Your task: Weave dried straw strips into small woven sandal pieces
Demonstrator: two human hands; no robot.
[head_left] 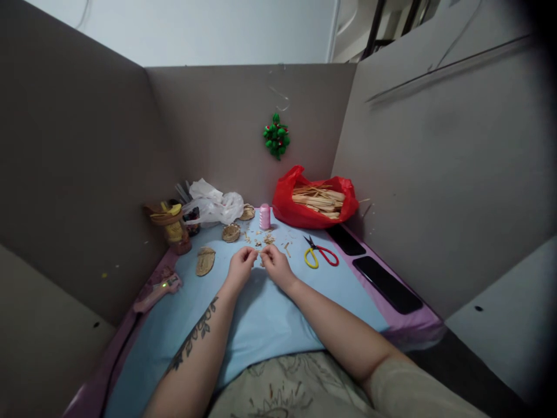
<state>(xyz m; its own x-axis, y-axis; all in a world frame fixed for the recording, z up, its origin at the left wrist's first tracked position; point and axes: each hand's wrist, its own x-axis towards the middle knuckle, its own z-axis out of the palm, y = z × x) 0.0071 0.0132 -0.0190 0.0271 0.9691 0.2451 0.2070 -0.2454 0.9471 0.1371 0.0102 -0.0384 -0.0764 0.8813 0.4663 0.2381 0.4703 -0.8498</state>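
Head view: the left hand (243, 264) and right hand (276, 264) meet, nearly touching, above the middle of a blue cloth (270, 325). Thumb and forefinger of each are closed in a pinch, and a thin, pale strip (258, 252) shows between the two sets of fingertips; the rest of it is hidden by the fingers. Just beyond the hands lie straw-coloured scraps (268, 238), with a pink spool (265, 217) upright behind them. At the back right, a red bag (287, 206) stands open, filled with straw (322, 200) in flat, pale lengths. Scissors (317, 253) with one yellow and one red handle lie to the right of the right hand, blades parted and pointing away from the person. Two dark phones, one farther (347, 240) and one nearer (387, 284), lie along the right edge. Left of the left hand rests a woven oval (205, 261); behind it sit a small woven basket (231, 233) and a woven disc (248, 212), the latter beside a crumpled white bag (213, 206). A brown-and-yellow holder (174, 229) stands at the left edge, and nearer the person lies a pink glue gun (152, 297) with a lit green light. On the rear panel (209, 128) hangs a green ornament (277, 138) with red and white spots.
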